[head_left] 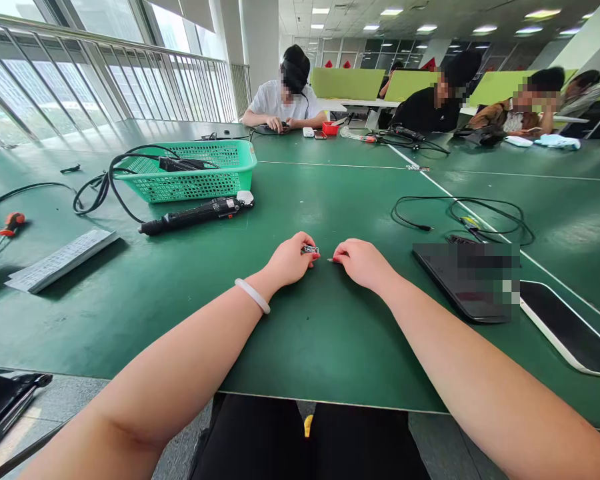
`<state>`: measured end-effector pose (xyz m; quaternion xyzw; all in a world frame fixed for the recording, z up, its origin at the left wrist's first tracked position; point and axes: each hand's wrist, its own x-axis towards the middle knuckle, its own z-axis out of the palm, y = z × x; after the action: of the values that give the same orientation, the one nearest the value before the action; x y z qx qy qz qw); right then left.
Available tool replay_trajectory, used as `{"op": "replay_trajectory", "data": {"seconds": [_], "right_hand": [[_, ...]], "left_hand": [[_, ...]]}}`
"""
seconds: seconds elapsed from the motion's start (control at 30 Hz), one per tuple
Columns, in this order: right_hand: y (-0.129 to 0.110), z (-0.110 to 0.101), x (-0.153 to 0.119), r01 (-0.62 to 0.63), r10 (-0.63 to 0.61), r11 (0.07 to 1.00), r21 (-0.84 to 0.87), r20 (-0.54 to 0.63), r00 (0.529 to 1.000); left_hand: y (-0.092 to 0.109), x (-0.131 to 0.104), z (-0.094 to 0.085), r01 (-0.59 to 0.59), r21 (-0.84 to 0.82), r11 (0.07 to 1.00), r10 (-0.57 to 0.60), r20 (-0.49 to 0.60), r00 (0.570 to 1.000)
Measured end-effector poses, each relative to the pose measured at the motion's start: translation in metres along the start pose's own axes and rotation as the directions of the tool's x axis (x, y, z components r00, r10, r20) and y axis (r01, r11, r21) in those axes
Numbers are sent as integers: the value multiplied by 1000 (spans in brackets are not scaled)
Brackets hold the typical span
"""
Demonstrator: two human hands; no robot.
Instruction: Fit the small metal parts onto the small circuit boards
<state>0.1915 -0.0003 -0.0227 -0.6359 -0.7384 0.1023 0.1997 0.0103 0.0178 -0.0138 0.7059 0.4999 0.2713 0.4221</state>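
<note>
My left hand (293, 259), with a white bangle (253, 295) at the wrist, is closed on a small metallic part (311, 250). That part pokes out between thumb and fingers; its exact kind is too small to make out. Facing it a short gap away, my right hand (361, 262) pinches a tiny thin metal piece (331, 260), perhaps a pin or screw, with its tip pointing left. The two pieces are apart. Both hands are just above or resting on the green tabletop (310, 347).
A black electric screwdriver (197, 215) lies before a green basket (195, 190) with cables. At left are a paper stack (63, 260) and an orange-handled screwdriver (13, 225). At right are a black flat device (463, 283), a phone (573, 323) and a cable (415, 220). Several people sit opposite.
</note>
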Motion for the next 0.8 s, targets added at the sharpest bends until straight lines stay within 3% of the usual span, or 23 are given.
{"op": "replay_trajectory", "data": {"seconds": [0.17, 0.33, 0.5, 0.63, 0.8], "right_hand": [[-10, -10, -6, 24, 1, 983, 183, -133, 991], [-22, -11, -11, 36, -13, 976, 215, -109, 994], [-25, -11, -13, -38, 68, 963, 266, -104, 992], [-27, -10, -15, -39, 93, 948, 315, -160, 983], [-35, -5, -19, 86, 12, 949, 304, -305, 952]], "left_hand": [[0, -1, 1, -70, 91, 993, 70, 3, 998], [5, -6, 2, -206, 226, 952, 208, 18, 978], [9, -9, 3, -272, 314, 910, 279, 22, 960], [6, -7, 4, -261, 285, 922, 275, -6, 962], [6, -7, 5, -243, 207, 948, 254, -28, 967]]}}
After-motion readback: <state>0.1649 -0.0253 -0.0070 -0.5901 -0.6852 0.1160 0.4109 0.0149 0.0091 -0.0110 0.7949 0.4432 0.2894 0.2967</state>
